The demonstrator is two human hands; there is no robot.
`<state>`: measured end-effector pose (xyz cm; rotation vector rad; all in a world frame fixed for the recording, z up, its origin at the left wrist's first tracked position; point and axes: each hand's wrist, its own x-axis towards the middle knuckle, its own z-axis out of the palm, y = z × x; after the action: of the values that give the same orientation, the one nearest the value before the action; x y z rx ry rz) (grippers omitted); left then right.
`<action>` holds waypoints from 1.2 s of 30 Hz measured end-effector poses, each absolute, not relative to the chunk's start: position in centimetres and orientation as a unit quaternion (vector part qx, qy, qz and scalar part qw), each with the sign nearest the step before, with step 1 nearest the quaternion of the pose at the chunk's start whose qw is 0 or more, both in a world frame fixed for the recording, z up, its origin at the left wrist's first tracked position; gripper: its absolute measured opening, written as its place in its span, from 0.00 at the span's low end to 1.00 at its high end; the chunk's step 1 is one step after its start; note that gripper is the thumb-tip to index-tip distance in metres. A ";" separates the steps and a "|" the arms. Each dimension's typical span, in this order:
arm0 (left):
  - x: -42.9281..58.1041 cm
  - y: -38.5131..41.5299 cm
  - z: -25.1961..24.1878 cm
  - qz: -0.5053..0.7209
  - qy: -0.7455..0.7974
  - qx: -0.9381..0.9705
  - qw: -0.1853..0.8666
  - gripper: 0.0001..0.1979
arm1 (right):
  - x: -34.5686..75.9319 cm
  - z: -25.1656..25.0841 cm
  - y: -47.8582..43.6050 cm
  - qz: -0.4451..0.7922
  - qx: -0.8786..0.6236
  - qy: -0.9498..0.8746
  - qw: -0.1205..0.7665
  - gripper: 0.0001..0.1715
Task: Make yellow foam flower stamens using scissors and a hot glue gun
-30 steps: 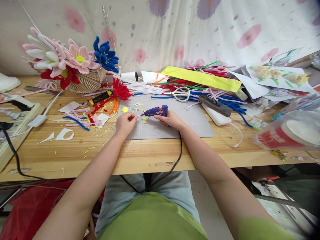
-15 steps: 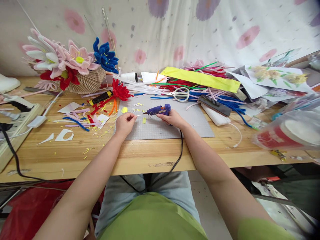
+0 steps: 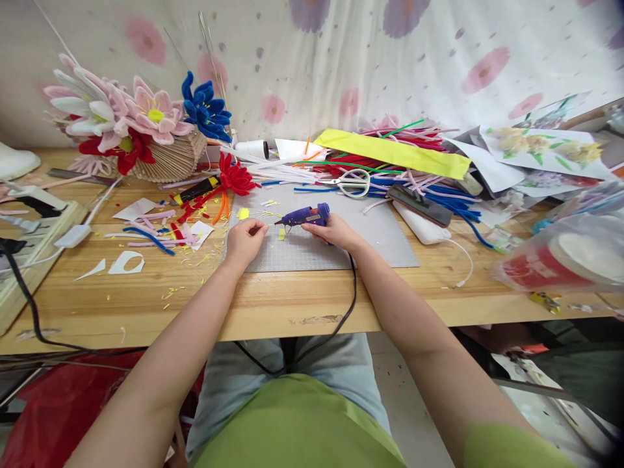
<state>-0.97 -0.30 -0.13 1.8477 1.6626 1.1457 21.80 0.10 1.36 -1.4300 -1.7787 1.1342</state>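
Note:
My right hand (image 3: pixel 334 231) is wrapped round the handle of a blue glue gun (image 3: pixel 306 216), whose nozzle points left. Over the grey cutting mat (image 3: pixel 380 247), my left hand (image 3: pixel 247 240) pinches a thin pale wire (image 3: pixel 272 225) between thumb and fingertips. The nozzle is close to the wire's free end; whether they touch I cannot tell. Just below the nozzle lies a small yellow piece (image 3: pixel 281 234) on the mat. Another yellow piece (image 3: pixel 242 213) sits beyond my left hand among tiny yellow clippings.
Scissors (image 3: pixel 353 182) and bundled pipe cleaners (image 3: pixel 453 201) lie behind the mat. At left are a red fuzzy flower (image 3: pixel 236 175), a utility knife (image 3: pixel 196 190), scraps and a power strip (image 3: pixel 43 253). A bagged cup (image 3: pixel 560 260) stands right. The gun's black cord (image 3: pixel 351 299) drops over the table edge.
My right hand has moved the glue gun slightly left, bringing its nozzle closer to the wire. My left hand has stayed nearly still.

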 end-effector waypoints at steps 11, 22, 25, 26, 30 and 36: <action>-1.0 -0.3 -0.2 0.411 0.592 0.665 0.196 0.06 | 21.6 1.4 0.1 0.406 -0.557 -0.673 0.269 0.27; -1.4 -0.1 -0.4 0.436 0.590 0.645 0.212 0.07 | 24.2 2.3 0.1 0.387 -0.590 -0.635 0.314 0.25; -1.5 0.0 -0.5 0.444 0.590 0.639 0.217 0.07 | 25.7 1.7 0.8 0.346 -0.631 -0.602 0.345 0.26; -1.5 0.1 -0.5 0.446 0.590 0.636 0.218 0.07 | 26.0 1.4 1.1 0.329 -0.646 -0.590 0.355 0.26; -1.5 0.1 -0.6 0.457 0.589 0.627 0.225 0.07 | 26.9 0.1 2.2 0.251 -0.685 -0.575 0.370 0.27; -1.5 0.0 -0.3 0.499 0.566 0.606 0.255 0.07 | 27.2 0.4 2.0 0.167 -0.636 -0.620 0.428 0.33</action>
<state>-1.55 -0.02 -0.35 1.6449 1.5361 1.3543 27.24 1.99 0.43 -1.5879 -1.5497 0.4168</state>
